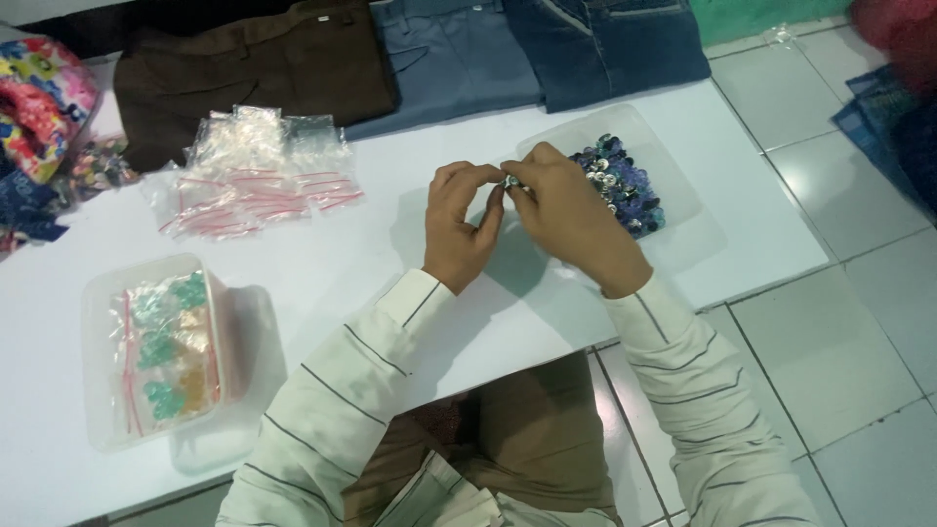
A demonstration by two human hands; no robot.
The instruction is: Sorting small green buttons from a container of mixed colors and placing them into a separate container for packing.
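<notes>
My left hand (461, 222) and my right hand (571, 210) meet fingertip to fingertip above the white table (322, 263). Between the fingertips is a small shiny button-like piece (509, 182); both hands pinch it. Just right of my right hand lies a heap of dark blue, purple and silver buttons (625, 185) on a clear plastic lid or tray (683, 195). My sleeves are cream with thin dark stripes.
A pile of small clear zip bags with red seals (254, 176) lies at the left centre. A clear plastic box (156, 346) with filled bags stands at the near left. Folded brown, grey and blue trousers (449, 54) lie along the far edge. Tiled floor (839, 332) at right.
</notes>
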